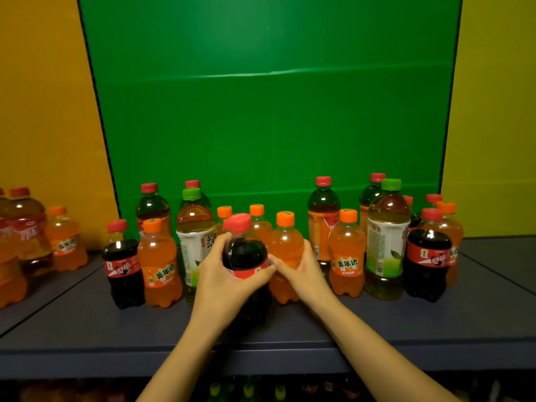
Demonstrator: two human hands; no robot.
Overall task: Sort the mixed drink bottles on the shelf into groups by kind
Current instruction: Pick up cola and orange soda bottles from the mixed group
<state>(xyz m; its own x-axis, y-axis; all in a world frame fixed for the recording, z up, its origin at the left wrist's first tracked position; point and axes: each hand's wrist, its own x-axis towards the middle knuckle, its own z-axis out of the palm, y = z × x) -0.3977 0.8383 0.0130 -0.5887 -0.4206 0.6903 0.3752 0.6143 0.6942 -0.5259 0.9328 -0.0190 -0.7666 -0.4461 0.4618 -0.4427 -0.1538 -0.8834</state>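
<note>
Both hands on btls at front-centre of shelf (pixel 87 329).
L hand (pixel 223 274) wraps a red-cap cola (pixel 245 253), fingers curled round its label; this btl sits out in front of the row. R hand (pixel 301 268) grips an orange soda (pixel 285 242) just beside it, fingers round its right side. Either side runs a mixed row: more colas and orange sodas, plus a green-cap tea (pixel 387 239) on the R and another on the L. Taller red-cap iced teas (pixel 323 216) stand behind. More btls far L. Green board (pixel 269 97) at back, w/ yellow panels (pixel 493 111) flanking it.
</note>
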